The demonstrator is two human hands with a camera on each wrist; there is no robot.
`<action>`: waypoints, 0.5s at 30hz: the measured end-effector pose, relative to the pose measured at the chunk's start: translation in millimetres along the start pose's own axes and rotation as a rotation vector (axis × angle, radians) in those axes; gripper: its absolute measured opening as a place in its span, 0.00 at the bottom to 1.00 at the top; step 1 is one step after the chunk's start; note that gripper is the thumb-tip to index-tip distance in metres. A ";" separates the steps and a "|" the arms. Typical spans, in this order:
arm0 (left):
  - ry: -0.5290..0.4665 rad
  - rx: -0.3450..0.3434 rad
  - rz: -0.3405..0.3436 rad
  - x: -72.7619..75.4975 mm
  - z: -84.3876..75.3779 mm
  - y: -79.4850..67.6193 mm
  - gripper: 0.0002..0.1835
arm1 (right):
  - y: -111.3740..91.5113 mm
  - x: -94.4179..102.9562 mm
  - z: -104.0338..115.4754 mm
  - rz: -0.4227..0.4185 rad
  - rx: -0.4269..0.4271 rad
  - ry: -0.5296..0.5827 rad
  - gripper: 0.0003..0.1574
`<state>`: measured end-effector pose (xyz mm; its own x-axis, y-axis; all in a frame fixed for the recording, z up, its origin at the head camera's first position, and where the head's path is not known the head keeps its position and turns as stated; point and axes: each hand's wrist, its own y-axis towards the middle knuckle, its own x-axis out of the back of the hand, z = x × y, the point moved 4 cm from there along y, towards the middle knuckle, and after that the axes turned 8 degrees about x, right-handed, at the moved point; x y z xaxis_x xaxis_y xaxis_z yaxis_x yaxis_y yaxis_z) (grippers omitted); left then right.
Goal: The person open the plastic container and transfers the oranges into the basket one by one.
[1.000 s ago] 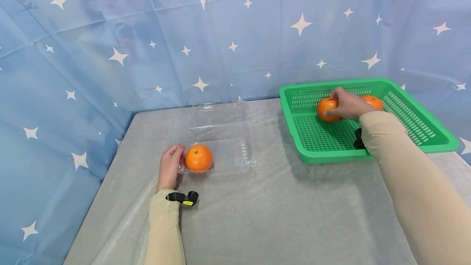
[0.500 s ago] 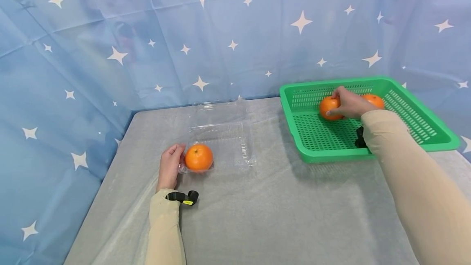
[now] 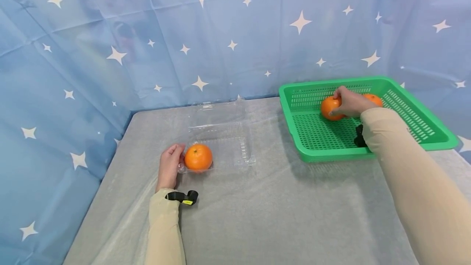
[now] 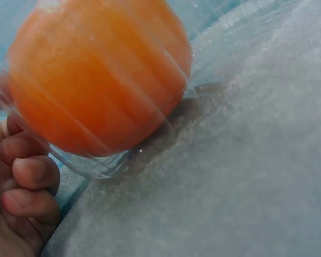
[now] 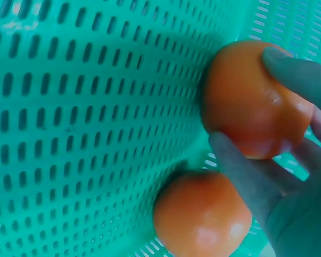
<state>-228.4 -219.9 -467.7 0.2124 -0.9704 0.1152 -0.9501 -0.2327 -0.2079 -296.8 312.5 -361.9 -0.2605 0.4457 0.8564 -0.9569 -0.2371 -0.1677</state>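
An open clear plastic clamshell box (image 3: 228, 150) lies on the table, its lid folded back toward the curtain. One orange (image 3: 198, 157) sits in its left front corner. My left hand (image 3: 170, 167) pinches the box's left edge beside that orange; in the left wrist view its fingers (image 4: 32, 171) are curled at the plastic wall. Inside the green basket (image 3: 309, 156), my right hand (image 3: 351, 103) grips a second orange (image 5: 246, 101), thumb and fingers spread around its sides. A third orange (image 5: 200, 217) rests close by in the basket, partly hidden behind the right hand in the head view.
The grey cloth-covered table (image 3: 257, 216) runs up to a blue curtain (image 3: 165, 32) with white stars. The basket has raised slotted walls and stands at the back right. A black wrist camera (image 3: 184, 197) sits on the left sleeve.
My right hand and the orange in its grip have shifted slightly to the right within the basket. The left hand and the plastic box have stayed in place.
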 end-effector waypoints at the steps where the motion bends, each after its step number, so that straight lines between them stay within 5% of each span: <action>1: -0.006 -0.003 0.001 0.2 -0.5 -0.3 0.21 | 0.1 0.0 0.0 0.004 -0.002 -0.004 0.35; 15: -0.018 -0.002 0.013 -0.1 -0.7 -0.6 0.21 | -2.0 2.2 1.1 -0.001 -0.011 -0.029 0.32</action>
<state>-228.0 -219.6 -466.9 0.2041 -0.9743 0.0950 -0.9532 -0.2199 -0.2073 -295.3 313.1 -359.1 -0.2563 0.4202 0.8705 -0.9584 -0.2274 -0.1724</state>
